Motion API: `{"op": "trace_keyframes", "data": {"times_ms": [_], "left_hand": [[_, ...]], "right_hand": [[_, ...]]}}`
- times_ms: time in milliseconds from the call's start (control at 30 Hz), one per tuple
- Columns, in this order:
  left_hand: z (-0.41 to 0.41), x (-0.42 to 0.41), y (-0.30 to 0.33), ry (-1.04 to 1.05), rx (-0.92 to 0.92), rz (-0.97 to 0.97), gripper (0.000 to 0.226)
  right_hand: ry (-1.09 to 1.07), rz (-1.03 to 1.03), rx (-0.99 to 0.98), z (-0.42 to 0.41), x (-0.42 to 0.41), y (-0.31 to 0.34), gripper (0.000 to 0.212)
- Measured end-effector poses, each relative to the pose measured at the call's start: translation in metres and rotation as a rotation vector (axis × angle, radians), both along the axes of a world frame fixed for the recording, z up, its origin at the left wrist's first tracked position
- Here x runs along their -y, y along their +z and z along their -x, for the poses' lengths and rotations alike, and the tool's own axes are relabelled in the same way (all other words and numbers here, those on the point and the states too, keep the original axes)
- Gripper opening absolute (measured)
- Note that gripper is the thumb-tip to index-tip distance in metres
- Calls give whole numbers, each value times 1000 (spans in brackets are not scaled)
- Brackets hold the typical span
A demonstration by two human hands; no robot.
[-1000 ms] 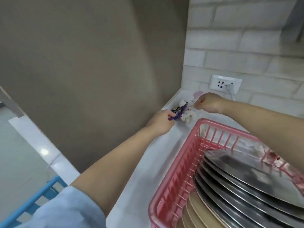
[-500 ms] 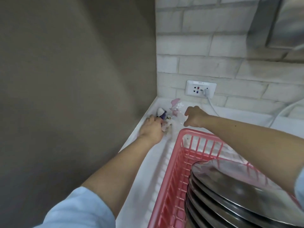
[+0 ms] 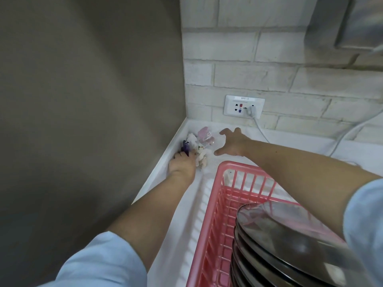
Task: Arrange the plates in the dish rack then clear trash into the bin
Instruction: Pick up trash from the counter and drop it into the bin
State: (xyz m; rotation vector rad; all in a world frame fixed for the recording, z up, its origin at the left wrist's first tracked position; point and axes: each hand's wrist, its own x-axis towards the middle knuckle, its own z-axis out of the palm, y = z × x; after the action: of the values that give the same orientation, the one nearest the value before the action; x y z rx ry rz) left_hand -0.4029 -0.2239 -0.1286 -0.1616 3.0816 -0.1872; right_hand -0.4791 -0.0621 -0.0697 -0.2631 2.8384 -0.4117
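A small heap of trash lies in the far corner of the white counter (image 3: 182,204): a purple wrapper (image 3: 185,147), crumpled white paper (image 3: 201,155) and a pink clear wrapper (image 3: 204,136). My left hand (image 3: 182,165) rests on the counter with its fingers curled at the purple wrapper. My right hand (image 3: 232,142) hovers just right of the heap, fingers spread, holding nothing. Several steel plates (image 3: 290,241) stand in the pink dish rack (image 3: 209,214) at the lower right.
A brown wall panel (image 3: 93,100) closes the left side. The brick wall behind carries a white socket (image 3: 243,105) with a plug and a cable (image 3: 262,131) trailing onto the counter. A metal unit (image 3: 352,19) hangs at the top right.
My right hand has opened from a fist and spread its fingers beside the trash. My left hand stays at the purple wrapper. The view has shifted toward the corner.
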Motion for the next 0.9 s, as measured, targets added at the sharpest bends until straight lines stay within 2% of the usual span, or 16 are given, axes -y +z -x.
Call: {"op": "trace_keyframes", "data": {"times_ms": [133, 233, 333, 433, 533, 633, 767, 800, 900], "left_hand": [[-5, -2, -3, 15, -33, 39, 61], [-8, -2, -1, -11, -89, 113, 47], [-9, 0, 5, -20, -111, 186, 41], [-8, 1, 17, -16, -151, 157, 43], [-10, 0, 36, -47, -241, 102, 50], [-15, -1, 56, -11, -268, -183, 66], [-24, -3, 84, 131, -282, -679, 40], [-27, -3, 90, 159, -264, -793, 42], [-40, -5, 108, 150, -202, -959, 79]], "right_hand": [[47, -44, 6, -2, 1, -2, 59], [83, -26, -37, -4, 4, -1, 16], [23, 25, -91, -5, 5, 5, 5], [-25, 146, -128, -4, 1, 16, 18], [-79, 418, -88, -2, -3, 26, 35], [-161, 636, -57, -10, 0, 42, 42], [-246, 903, 72, -32, 9, 64, 40], [-256, 931, 99, -37, 11, 69, 39], [-243, 947, 133, -49, 18, 78, 33]]}}
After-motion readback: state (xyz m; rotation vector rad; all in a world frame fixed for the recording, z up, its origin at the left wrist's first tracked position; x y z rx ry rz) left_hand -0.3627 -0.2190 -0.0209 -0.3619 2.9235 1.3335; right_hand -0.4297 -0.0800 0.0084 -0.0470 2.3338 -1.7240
